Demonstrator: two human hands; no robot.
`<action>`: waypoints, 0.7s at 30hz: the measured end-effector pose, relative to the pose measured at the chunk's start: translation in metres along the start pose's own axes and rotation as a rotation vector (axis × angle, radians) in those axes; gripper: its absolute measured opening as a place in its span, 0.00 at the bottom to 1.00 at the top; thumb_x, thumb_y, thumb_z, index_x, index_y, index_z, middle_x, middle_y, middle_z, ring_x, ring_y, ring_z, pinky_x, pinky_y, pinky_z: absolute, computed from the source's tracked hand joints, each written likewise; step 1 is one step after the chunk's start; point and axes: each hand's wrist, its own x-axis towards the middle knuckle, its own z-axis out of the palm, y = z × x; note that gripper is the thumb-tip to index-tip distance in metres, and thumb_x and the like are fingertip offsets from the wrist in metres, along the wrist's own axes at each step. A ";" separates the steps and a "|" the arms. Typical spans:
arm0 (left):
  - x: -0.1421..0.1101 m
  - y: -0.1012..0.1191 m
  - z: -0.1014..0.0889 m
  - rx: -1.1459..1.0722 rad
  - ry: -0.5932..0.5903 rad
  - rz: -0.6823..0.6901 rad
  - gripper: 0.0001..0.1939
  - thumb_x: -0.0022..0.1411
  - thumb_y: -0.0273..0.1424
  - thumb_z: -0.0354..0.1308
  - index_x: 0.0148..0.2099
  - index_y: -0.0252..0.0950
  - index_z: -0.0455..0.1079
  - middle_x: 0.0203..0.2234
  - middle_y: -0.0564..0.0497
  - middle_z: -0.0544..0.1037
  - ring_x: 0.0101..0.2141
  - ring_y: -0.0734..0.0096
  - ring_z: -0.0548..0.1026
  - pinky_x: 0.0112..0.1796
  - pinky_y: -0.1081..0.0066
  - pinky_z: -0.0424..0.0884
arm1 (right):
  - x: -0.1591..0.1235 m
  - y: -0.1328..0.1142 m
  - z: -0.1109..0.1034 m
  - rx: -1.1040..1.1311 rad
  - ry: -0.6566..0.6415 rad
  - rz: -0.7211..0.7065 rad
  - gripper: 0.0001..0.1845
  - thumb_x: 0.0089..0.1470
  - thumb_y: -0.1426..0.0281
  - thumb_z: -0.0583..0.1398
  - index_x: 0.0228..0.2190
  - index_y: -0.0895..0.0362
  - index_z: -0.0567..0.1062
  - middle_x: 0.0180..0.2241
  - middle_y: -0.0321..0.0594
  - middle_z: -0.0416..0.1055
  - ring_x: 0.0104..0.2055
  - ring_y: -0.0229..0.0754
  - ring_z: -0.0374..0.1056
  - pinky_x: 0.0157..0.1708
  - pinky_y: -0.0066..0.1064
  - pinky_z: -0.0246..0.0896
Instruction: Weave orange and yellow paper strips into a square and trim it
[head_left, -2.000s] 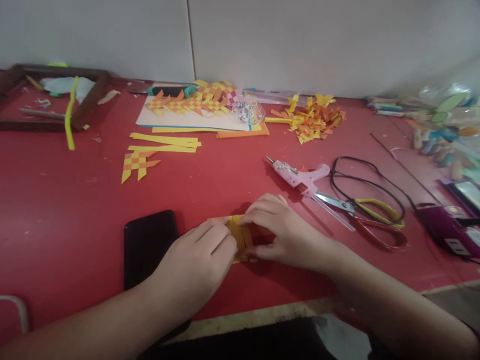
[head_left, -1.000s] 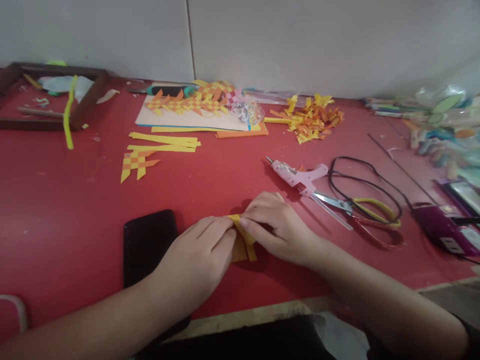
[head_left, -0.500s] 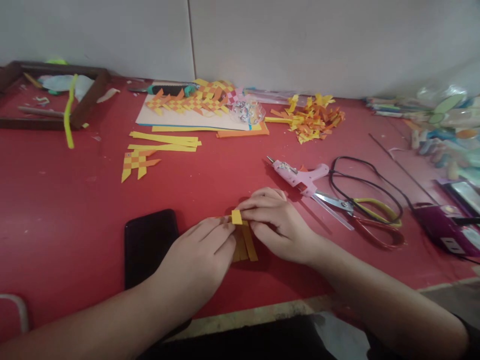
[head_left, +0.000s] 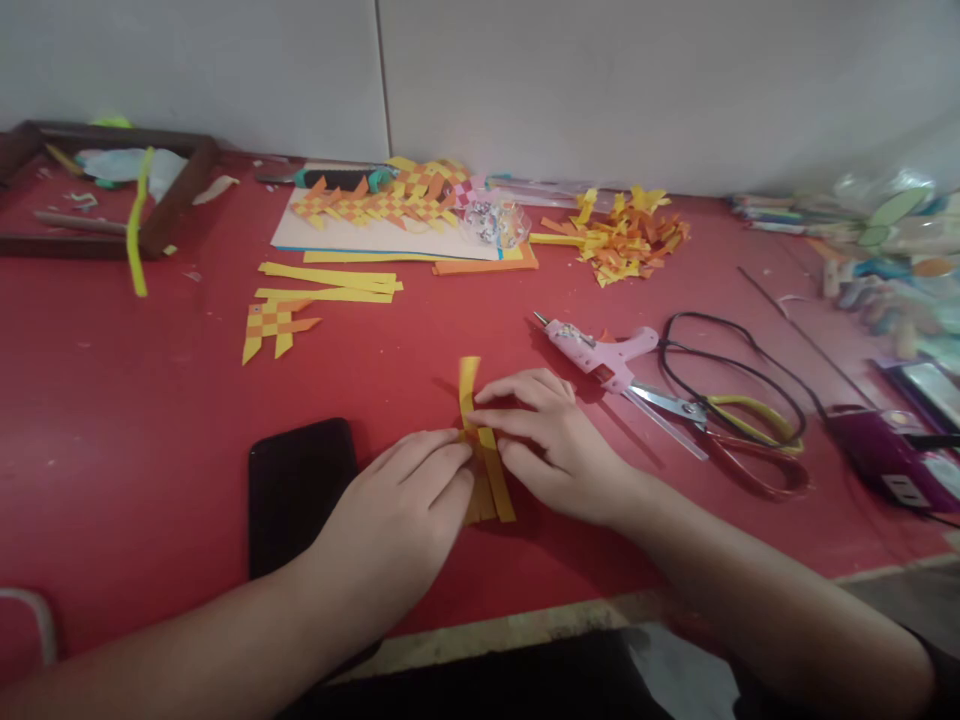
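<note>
1. Yellow paper strips (head_left: 499, 488) lie near the front edge of the bench (head_left: 420, 350);
2. my left hand (head_left: 409, 490) covers their left side, grip hidden; my right hand (head_left: 551, 435) spreads its fingers by one raised strip (head_left: 468, 380); pinching, I cannot tell;
3. lifting my left hand could let them skew; tugging hard could crease them;
4. thin, flat, straight-sided; the raised one curves.

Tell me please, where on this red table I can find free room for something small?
Widest: the red tabletop between the wooden frame, phone and left arm, with only tiny scraps. Smaller: between the woven fish and pink glue gun, beyond the left hand. Crowded: back edge, around the paper pile; right side, near the scissors.
</note>
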 end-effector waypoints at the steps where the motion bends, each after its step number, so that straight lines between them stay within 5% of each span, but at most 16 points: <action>1: 0.000 0.000 0.000 0.008 0.001 0.008 0.14 0.66 0.20 0.49 0.48 0.22 0.74 0.46 0.36 0.80 0.48 0.50 0.78 0.51 0.53 0.77 | 0.000 0.001 0.001 -0.016 0.014 0.002 0.19 0.56 0.75 0.53 0.43 0.54 0.80 0.48 0.45 0.73 0.51 0.50 0.64 0.51 0.49 0.55; 8: 0.001 0.001 0.001 0.029 0.041 0.020 0.18 0.67 0.19 0.46 0.54 0.23 0.70 0.45 0.37 0.79 0.45 0.54 0.78 0.48 0.54 0.78 | -0.003 0.008 -0.005 -0.154 0.071 0.076 0.05 0.55 0.71 0.60 0.36 0.56 0.74 0.38 0.44 0.69 0.41 0.47 0.62 0.46 0.44 0.58; 15: 0.005 0.001 0.001 0.021 0.030 0.007 0.17 0.66 0.19 0.47 0.53 0.25 0.71 0.41 0.38 0.78 0.42 0.55 0.77 0.44 0.53 0.79 | -0.006 0.007 -0.012 -0.165 -0.039 0.086 0.02 0.57 0.71 0.61 0.33 0.55 0.70 0.40 0.44 0.67 0.43 0.48 0.61 0.46 0.43 0.59; 21: 0.004 0.001 0.001 -0.005 0.039 -0.011 0.15 0.64 0.19 0.50 0.50 0.25 0.73 0.41 0.39 0.78 0.42 0.52 0.77 0.45 0.49 0.78 | -0.005 0.005 -0.012 -0.083 0.033 0.081 0.06 0.57 0.72 0.61 0.29 0.55 0.68 0.32 0.39 0.71 0.37 0.43 0.64 0.40 0.38 0.59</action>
